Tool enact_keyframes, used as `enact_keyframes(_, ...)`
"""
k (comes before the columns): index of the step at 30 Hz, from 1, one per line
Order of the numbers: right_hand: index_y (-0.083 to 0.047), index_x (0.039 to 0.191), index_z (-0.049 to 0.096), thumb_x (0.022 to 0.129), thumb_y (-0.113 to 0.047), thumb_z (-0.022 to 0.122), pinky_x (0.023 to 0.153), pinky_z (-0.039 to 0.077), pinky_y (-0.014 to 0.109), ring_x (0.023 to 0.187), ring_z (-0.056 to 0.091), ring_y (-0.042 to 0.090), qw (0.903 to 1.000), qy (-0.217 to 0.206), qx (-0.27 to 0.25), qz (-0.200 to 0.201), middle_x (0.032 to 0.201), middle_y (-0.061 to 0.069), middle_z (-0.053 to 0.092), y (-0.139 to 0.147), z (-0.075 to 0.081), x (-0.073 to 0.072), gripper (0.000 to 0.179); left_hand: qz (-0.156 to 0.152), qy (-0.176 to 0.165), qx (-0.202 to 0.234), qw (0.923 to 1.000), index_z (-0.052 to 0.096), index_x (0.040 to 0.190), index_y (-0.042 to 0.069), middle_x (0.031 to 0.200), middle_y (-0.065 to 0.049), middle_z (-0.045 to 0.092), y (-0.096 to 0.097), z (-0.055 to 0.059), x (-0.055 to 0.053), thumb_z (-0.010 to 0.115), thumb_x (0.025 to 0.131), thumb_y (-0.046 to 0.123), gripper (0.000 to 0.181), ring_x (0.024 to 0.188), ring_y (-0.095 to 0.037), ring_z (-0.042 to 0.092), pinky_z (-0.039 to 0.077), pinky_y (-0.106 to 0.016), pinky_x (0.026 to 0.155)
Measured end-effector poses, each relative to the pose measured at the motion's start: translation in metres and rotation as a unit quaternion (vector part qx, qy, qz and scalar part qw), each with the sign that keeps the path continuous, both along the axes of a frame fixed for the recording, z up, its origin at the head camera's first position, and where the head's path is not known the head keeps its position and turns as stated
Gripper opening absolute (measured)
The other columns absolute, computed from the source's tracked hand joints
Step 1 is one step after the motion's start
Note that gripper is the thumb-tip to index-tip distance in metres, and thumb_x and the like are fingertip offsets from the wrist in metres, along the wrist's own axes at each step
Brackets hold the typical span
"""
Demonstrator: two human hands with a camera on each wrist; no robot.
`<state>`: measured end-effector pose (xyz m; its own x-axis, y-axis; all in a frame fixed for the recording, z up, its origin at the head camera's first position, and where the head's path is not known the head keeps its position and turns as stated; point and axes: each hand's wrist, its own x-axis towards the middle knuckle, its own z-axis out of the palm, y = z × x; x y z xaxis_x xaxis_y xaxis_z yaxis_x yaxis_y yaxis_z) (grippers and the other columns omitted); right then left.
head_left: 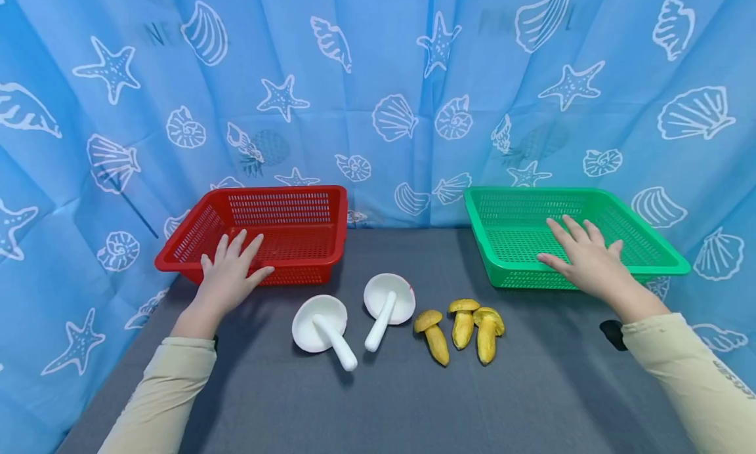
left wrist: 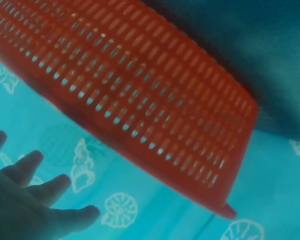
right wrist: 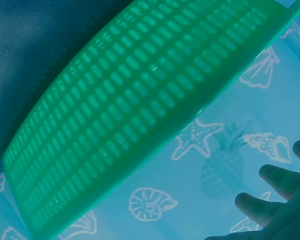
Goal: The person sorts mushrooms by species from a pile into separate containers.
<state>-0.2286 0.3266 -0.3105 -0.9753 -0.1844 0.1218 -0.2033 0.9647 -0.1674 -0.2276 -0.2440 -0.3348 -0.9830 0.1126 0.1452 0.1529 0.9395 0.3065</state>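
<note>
My left hand (head_left: 227,277) is spread with straight fingers over the front left rim of a red basket (head_left: 339,244). In the left wrist view its fingers show beside the wall of the red basket (left wrist: 140,85). My right hand (head_left: 590,260), also spread, is over the front rim of a green basket (head_left: 502,273), whose slotted side fills much of the right wrist view. Both hands hold nothing. Between the baskets lie two white mushrooms, the left mushroom (head_left: 335,341) and the right mushroom (head_left: 382,319), and three yellow mushrooms (head_left: 436,342), caps toward the back.
A dark grey cloth (head_left: 401,408) covers the table under the baskets and mushrooms. Behind it hangs a blue curtain (head_left: 366,67) printed with white shells and starfish. The red basket stands at the back left, the green one at the back right.
</note>
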Motion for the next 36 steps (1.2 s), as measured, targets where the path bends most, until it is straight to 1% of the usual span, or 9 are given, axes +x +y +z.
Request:
enact_keyframes(4, -0.003, 0.154, 0.014, 0.101, -0.041, 0.051, 0.09, 0.008, 0.084, 0.133, 0.01, 0.061, 0.9993, 0.033, -0.016, 0.005, 0.152, 0.034, 0.013, -0.007, -0.002, 0.003, 0.076, -0.004, 0.015, 0.012, 0.9998, 0.028, 0.151, 0.003, 0.153, -0.029, 0.018, -0.001, -0.007, -0.002, 0.069, 0.088, 0.035, 0.082, 0.14, -0.051, 0.007, 0.002, -0.076, 0.103)
enact_keyframes(8, 0.004, 0.15, 0.026, 0.1, -0.029, 0.056, 0.093, 0.02, 0.077, 0.127, 0.022, 0.061, 0.995, 0.085, -0.049, 0.016, 0.145, 0.037, 0.025, -0.019, -0.004, 0.009, 0.067, -0.013, 0.035, 0.028, 0.9989, 0.033, 0.15, 0.005, 0.152, -0.027, 0.025, -0.004, -0.015, -0.003, 0.069, 0.088, 0.036, 0.079, 0.14, -0.049, 0.013, 0.002, -0.074, 0.105)
enact_keyframes(13, 0.01, 0.141, 0.038, 0.1, -0.02, 0.057, 0.091, 0.03, 0.07, 0.12, 0.032, 0.058, 0.9825, 0.145, -0.111, 0.039, 0.134, 0.038, 0.037, -0.04, -0.009, 0.019, 0.054, -0.012, 0.056, 0.041, 0.9975, 0.037, 0.149, 0.007, 0.151, -0.024, 0.032, -0.011, -0.025, -0.006, 0.07, 0.088, 0.037, 0.076, 0.14, -0.047, 0.019, 0.002, -0.07, 0.108)
enact_keyframes(15, 0.011, 0.14, 0.04, 0.1, -0.017, 0.057, 0.089, 0.032, 0.068, 0.118, 0.035, 0.056, 0.9771, 0.156, -0.135, 0.05, 0.13, 0.037, 0.039, -0.049, -0.012, 0.024, 0.052, -0.007, 0.063, 0.045, 0.997, 0.039, 0.148, 0.008, 0.149, -0.023, 0.035, -0.013, -0.03, -0.008, 0.07, 0.088, 0.036, 0.074, 0.139, -0.046, 0.022, 0.003, -0.069, 0.109)
enact_keyframes(18, 0.012, 0.138, 0.041, 0.099, -0.014, 0.057, 0.086, 0.036, 0.065, 0.113, 0.04, 0.052, 0.9706, 0.159, -0.167, 0.07, 0.126, 0.035, 0.042, -0.064, -0.018, 0.031, 0.05, -0.001, 0.07, 0.049, 0.9963, 0.042, 0.147, 0.008, 0.147, -0.022, 0.04, -0.016, -0.036, -0.011, 0.07, 0.088, 0.034, 0.071, 0.137, -0.046, 0.026, 0.005, -0.069, 0.109)
enact_keyframes(23, 0.01, 0.139, 0.041, 0.099, -0.012, 0.057, 0.081, 0.042, 0.058, 0.106, 0.047, 0.043, 0.9643, 0.125, -0.216, 0.088, 0.125, 0.03, 0.045, -0.09, -0.027, 0.041, 0.048, -0.004, 0.08, 0.046, 0.9957, 0.045, 0.145, 0.01, 0.144, -0.021, 0.044, -0.017, -0.041, -0.014, 0.073, 0.086, 0.03, 0.068, 0.136, -0.046, 0.03, 0.01, -0.068, 0.109)
enact_keyframes(26, 0.008, 0.14, 0.04, 0.1, -0.015, 0.055, 0.079, 0.044, 0.053, 0.107, 0.048, 0.039, 0.9615, 0.089, -0.245, 0.086, 0.123, 0.026, 0.047, -0.104, -0.032, 0.044, 0.048, -0.01, 0.084, 0.041, 0.9956, 0.047, 0.144, 0.011, 0.143, -0.02, 0.047, -0.018, -0.042, -0.017, 0.074, 0.085, 0.03, 0.067, 0.135, -0.045, 0.032, 0.011, -0.067, 0.11)
enact_keyframes(30, 0.007, 0.141, 0.04, 0.102, -0.018, 0.053, 0.081, 0.047, 0.05, 0.108, 0.051, 0.037, 0.9544, 0.043, -0.285, 0.079, 0.121, 0.023, 0.05, -0.123, -0.038, 0.046, 0.048, -0.016, 0.088, 0.041, 0.9951, 0.051, 0.141, 0.011, 0.14, -0.018, 0.051, -0.023, -0.046, -0.021, 0.075, 0.084, 0.028, 0.064, 0.134, -0.043, 0.034, 0.01, -0.066, 0.11)
enact_keyframes(36, 0.004, 0.141, 0.043, 0.102, -0.02, 0.052, 0.083, 0.049, 0.048, 0.108, 0.055, 0.035, 0.9344, -0.01, -0.347, 0.079, 0.12, 0.021, 0.055, -0.145, -0.045, 0.051, 0.046, -0.027, 0.12, 0.043, 0.9915, 0.06, 0.133, 0.008, 0.126, -0.019, 0.062, -0.028, -0.052, -0.027, 0.072, 0.088, 0.025, 0.05, 0.122, -0.04, 0.048, 0.016, -0.066, 0.108)
